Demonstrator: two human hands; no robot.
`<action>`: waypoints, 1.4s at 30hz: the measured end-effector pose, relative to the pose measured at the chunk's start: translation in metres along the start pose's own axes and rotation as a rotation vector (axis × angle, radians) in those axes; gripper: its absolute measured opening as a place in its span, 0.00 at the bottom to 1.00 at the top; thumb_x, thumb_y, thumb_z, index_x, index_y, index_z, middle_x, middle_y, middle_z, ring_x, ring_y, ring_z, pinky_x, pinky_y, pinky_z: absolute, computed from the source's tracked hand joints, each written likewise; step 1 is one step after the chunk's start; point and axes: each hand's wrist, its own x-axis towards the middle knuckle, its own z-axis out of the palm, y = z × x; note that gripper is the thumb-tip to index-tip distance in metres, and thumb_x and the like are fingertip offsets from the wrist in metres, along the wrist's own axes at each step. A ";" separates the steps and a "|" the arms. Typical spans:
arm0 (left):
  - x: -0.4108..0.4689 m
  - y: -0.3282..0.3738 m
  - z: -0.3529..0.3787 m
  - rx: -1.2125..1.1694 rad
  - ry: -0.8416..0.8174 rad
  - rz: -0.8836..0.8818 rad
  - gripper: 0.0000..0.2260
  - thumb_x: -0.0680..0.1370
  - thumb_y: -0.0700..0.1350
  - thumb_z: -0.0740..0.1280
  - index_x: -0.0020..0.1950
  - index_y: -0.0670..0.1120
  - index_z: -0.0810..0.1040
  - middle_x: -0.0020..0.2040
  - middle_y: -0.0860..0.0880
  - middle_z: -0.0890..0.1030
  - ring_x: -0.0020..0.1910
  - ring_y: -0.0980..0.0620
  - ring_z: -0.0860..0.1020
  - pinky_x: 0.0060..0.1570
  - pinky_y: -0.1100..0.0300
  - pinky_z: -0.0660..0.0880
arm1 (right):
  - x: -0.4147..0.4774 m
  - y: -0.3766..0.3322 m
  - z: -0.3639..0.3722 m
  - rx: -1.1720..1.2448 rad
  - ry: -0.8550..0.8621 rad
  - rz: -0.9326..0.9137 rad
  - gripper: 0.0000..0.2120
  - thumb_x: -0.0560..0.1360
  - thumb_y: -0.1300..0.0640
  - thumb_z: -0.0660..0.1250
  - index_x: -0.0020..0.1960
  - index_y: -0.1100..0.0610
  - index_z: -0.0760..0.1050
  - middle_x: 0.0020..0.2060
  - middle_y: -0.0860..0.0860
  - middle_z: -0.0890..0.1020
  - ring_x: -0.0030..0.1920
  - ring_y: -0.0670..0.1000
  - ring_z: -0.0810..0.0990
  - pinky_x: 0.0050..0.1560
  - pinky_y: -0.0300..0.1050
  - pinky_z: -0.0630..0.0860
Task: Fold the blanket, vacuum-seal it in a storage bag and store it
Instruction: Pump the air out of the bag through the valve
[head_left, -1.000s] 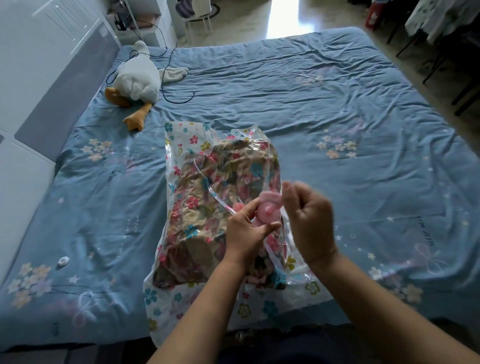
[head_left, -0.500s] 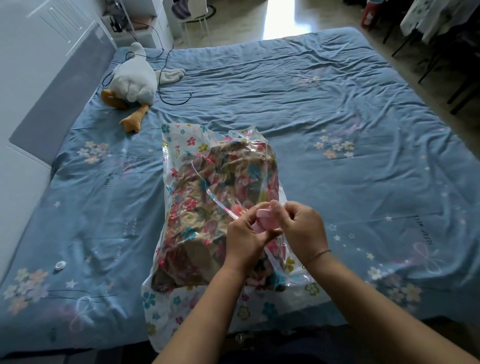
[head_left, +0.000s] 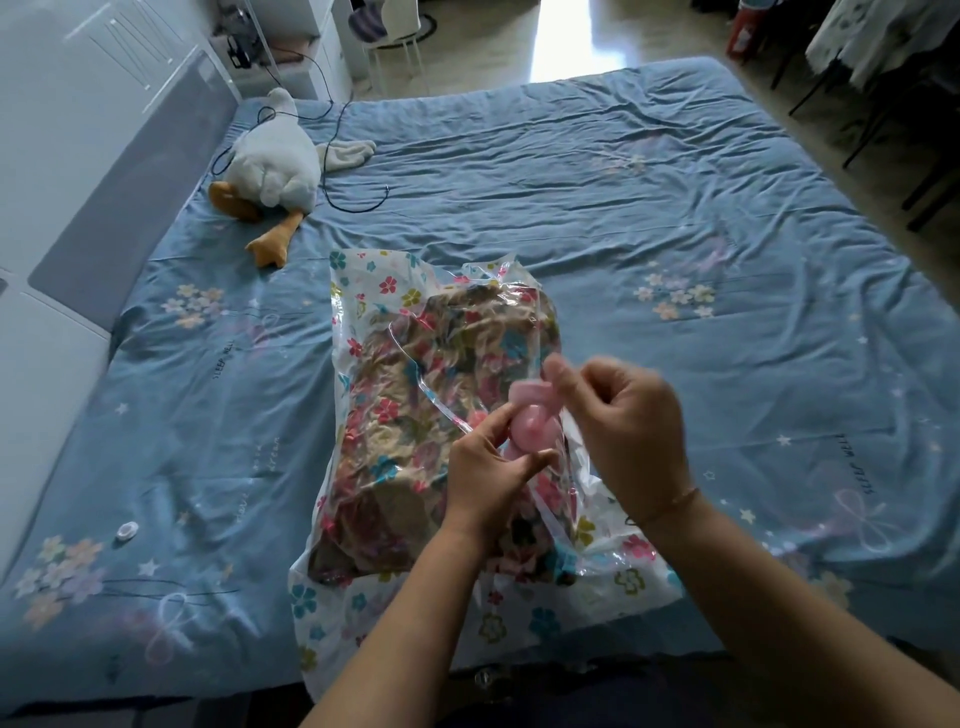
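A folded brown floral blanket (head_left: 415, 415) lies inside a clear storage bag (head_left: 363, 283) printed with flowers, near the front edge of the bed. On top of the bag sits a pink round valve (head_left: 532, 431). My left hand (head_left: 493, 473) pinches the valve body from below between thumb and fingers. My right hand (head_left: 618, 421) pinches the valve's pink cap (head_left: 532, 389) at the top, and the hand is blurred with motion.
The blue flowered bed sheet (head_left: 649, 260) spreads wide to the right and back. A white plush duck (head_left: 270, 171) and a black cable (head_left: 358, 200) lie at the back left. A small white round piece (head_left: 126, 530) sits at the front left. White cabinets (head_left: 78, 104) stand left.
My right hand has lifted off the valve a little, pulling the pink cap up; half a second ago both hands were closed together over the valve.
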 end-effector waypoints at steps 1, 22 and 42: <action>0.002 -0.001 0.000 0.001 0.004 -0.004 0.29 0.67 0.47 0.80 0.66 0.47 0.77 0.59 0.51 0.83 0.58 0.54 0.81 0.57 0.50 0.80 | 0.003 -0.018 -0.007 0.099 0.061 -0.081 0.25 0.77 0.47 0.65 0.29 0.64 0.71 0.24 0.57 0.78 0.23 0.48 0.66 0.25 0.43 0.65; -0.002 0.000 0.006 -0.011 -0.002 0.022 0.24 0.67 0.41 0.79 0.62 0.47 0.79 0.55 0.51 0.84 0.53 0.58 0.83 0.55 0.58 0.80 | -0.007 0.037 0.015 -0.104 -0.142 0.213 0.26 0.75 0.40 0.66 0.27 0.57 0.70 0.20 0.46 0.69 0.25 0.45 0.66 0.31 0.43 0.65; 0.004 -0.002 0.004 -0.007 0.006 0.018 0.26 0.66 0.44 0.80 0.63 0.45 0.80 0.55 0.49 0.84 0.55 0.55 0.83 0.57 0.51 0.80 | -0.003 0.011 0.015 0.090 0.019 0.014 0.25 0.77 0.42 0.64 0.29 0.54 0.61 0.24 0.60 0.74 0.30 0.61 0.79 0.27 0.55 0.69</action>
